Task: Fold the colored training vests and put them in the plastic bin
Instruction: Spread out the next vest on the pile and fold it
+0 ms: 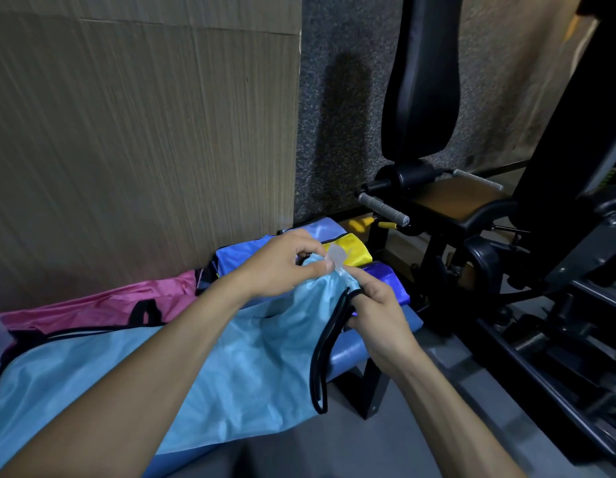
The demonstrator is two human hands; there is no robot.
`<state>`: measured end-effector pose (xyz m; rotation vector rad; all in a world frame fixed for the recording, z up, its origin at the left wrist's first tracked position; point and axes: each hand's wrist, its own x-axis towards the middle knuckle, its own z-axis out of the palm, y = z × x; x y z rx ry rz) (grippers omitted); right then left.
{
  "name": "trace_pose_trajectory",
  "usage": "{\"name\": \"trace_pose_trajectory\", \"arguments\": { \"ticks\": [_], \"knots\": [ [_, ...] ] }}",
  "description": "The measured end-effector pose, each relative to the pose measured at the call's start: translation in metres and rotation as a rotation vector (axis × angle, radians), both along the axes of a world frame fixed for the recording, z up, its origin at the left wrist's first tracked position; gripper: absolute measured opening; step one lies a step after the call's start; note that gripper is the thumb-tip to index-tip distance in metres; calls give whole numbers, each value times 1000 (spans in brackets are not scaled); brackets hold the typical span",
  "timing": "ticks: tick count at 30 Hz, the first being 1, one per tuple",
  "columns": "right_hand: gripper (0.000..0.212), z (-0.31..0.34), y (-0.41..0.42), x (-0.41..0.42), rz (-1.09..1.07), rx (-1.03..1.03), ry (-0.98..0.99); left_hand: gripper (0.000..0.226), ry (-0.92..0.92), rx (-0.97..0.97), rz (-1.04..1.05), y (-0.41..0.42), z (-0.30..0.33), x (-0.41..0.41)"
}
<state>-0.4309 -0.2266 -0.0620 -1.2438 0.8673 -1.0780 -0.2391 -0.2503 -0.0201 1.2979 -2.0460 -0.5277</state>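
Observation:
A light blue vest (237, 360) with black edging lies spread over a blue padded bench (351, 350). My left hand (282, 267) pinches the vest's top edge beside a small white tag (336, 257). My right hand (379, 312) grips the black-trimmed edge of the same vest just right of it. Beyond my hands lie a royal blue vest (237, 260), a yellow vest (351, 248) and a purple vest (386, 277). A pink vest (103, 305) lies at the left against the wall. The plastic bin is not plainly in view.
A wood-grain wall panel (144, 132) rises right behind the bench. A black exercise machine (506, 219) with a padded back and grey handles fills the right side. Grey floor (420, 426) shows below the bench's right end.

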Motion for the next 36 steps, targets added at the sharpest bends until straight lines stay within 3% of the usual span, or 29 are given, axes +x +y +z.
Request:
{"name": "trace_pose_trajectory", "arguments": {
  "ticks": [6,12,15,17,21,24,27,30,34,36],
  "knots": [
    [63,-2,-4,-8,109,14,-55,28,144,158,-8,-1,1,-6],
    [42,9,-2,-26,255,52,-44,26,-131,-42,47,-4,9,-17],
    [15,6,0,-23,65,-8,135,22,-234,-95,53,-4,11,-20],
    [20,-2,-3,-17,-53,-96,206,23,-236,-125,53,-7,10,-21],
    [19,-6,-11,-16,-145,-145,183,48,-259,-179,82,-10,11,-15],
    [19,-7,-13,-16,-186,-218,255,35,-358,-197,-16,-10,16,-13],
    [32,-6,-12,-14,-188,-262,298,28,-305,-180,-163,-6,24,-18],
    [40,-6,-13,-14,-183,-257,290,36,-267,-136,-179,0,26,-19],
    [20,-6,-14,-15,-171,-270,307,30,-44,-32,-54,8,25,-21],
    [17,-5,-12,-14,-142,-281,283,25,-39,-61,-27,8,23,-21]
  ]
}}
